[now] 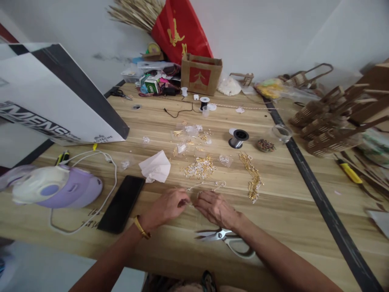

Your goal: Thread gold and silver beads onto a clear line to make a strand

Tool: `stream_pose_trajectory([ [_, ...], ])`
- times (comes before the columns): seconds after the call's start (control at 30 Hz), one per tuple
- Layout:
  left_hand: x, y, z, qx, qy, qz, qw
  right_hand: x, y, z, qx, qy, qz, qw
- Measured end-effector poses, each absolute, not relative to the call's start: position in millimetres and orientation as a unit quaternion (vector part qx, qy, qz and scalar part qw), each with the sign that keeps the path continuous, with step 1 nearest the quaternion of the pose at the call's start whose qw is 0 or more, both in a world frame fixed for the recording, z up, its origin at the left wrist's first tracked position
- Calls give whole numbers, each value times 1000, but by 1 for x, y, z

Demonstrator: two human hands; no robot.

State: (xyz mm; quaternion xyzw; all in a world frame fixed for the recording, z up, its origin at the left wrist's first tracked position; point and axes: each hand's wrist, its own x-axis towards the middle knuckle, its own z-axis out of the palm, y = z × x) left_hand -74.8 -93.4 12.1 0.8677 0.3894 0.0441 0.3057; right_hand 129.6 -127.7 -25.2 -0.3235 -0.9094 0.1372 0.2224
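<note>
Left hand (174, 204): curled inward now, thumb and fingertips drawn close; cannot tell whether clamped on anything, too small to make out.
Right hand (217, 208): fingers side by side, bent down toward the wood, near the left fingertips yet apart from them; grip hidden, cannot tell.
Beaded chain (209, 184): strung out just beyond both hands, from the left fingertips across past the right knuckles.
Tabletop (288, 227): pale, streaky grain spreading under both hands, crossed by a dark strip (316, 194) well right of the right hand.
Bead pile (202, 166): glittering gold and clear, straight beyond the chain.
Gold chains (253, 178): bunched beyond and right of the right hand.
Scissors (223, 235): lying just on the near side of the right hand, blades pointing left.
Phone (123, 205): dark-screened, just left of the left hand.
Wall (273, 36): pale, rising far beyond both hands, behind a red bag (194, 30) and a brown paper bag (201, 75).
Printed box (60, 97): looming large, far beyond and left of the left hand.
</note>
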Motion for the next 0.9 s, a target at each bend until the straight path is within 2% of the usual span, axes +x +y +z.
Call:
stream_pose_trajectory([
  [0.27, -73, -104, -10, 884, 373, 58, 278, 127, -127, -30, -332, -912, 138, 196],
  [0.47, -72, -99, -10, 905, 332, 58, 259, 127, -127, -33, -339, -907, 141, 206],
  [0.73, -71, -82, -4, 875, 352, 80, 324, 130, -126, -36, -357, -888, 186, 221],
  [0.9, -76, -76, 1, 863, 382, 78, 321, 131, -126, -37, -354, -880, 207, 238],
])
